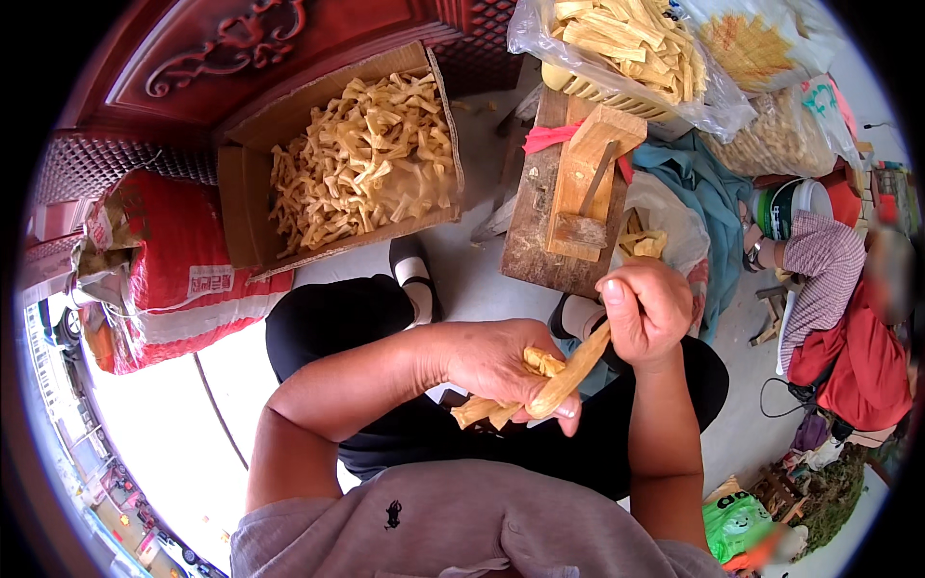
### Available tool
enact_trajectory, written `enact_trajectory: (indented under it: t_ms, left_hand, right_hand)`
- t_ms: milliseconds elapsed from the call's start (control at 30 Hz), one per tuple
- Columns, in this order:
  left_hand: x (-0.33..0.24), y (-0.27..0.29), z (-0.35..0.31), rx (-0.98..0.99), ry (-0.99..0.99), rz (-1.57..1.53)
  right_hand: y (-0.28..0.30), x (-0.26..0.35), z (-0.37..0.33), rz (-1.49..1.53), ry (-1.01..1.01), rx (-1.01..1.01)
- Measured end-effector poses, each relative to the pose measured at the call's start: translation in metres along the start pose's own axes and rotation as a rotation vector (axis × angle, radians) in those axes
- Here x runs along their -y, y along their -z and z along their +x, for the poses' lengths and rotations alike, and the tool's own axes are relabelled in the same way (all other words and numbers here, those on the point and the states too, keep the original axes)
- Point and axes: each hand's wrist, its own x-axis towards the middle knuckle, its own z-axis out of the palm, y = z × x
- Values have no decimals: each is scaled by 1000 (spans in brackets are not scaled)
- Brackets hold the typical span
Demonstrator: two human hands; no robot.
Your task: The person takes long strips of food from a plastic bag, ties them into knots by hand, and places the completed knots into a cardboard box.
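My left hand (506, 366) is closed around several pale yellow dried strips (472, 412), their ends sticking out below the palm. One longer strip (578, 371) slants up from the left fingers to my right hand (650, 308). The right fingers are curled over its upper end, thumb raised. Both hands are above my lap. Just beyond the right hand stands a wooden bench (528, 226) carrying a wooden block (576, 207) with a dark narrow bar set across it. Behind my right hand, a clear bag (674, 217) holds a few yellow pieces.
A cardboard box (249, 183) of short knotted yellow pieces stands ahead on the left, beside a red sack (183, 246). A plastic-lined basket (617, 96) of strips is at the far end of the bench. At right, another person (829, 279) sits near a bucket (800, 207).
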Motion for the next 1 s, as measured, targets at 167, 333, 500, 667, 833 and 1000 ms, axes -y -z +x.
enact_trajectory:
  t_ms: [167,333,500,667,833,1000]
  left_hand:
    - [1,20,4,-677,-639,1144]
    - [7,35,-7,-681,-644,1553]
    - [11,32,0,-942,-882,1524]
    - [8,26,2,-931,-611,1188]
    - [12,18,2,-870,-268,1177]
    - [6,26,-6,-815,-536,971]
  right_hand:
    - [-17,-1,-16,126,-545,178]
    - [-27,5,-22,1251,-1265,274]
    - [-33,7,-21,1139,-1044,-75]
    - [-23,10,-19,563,-812,0]
    - [-31,4,-28,-175,-331,272]
    - [-28,6,-22,300,-781,319]
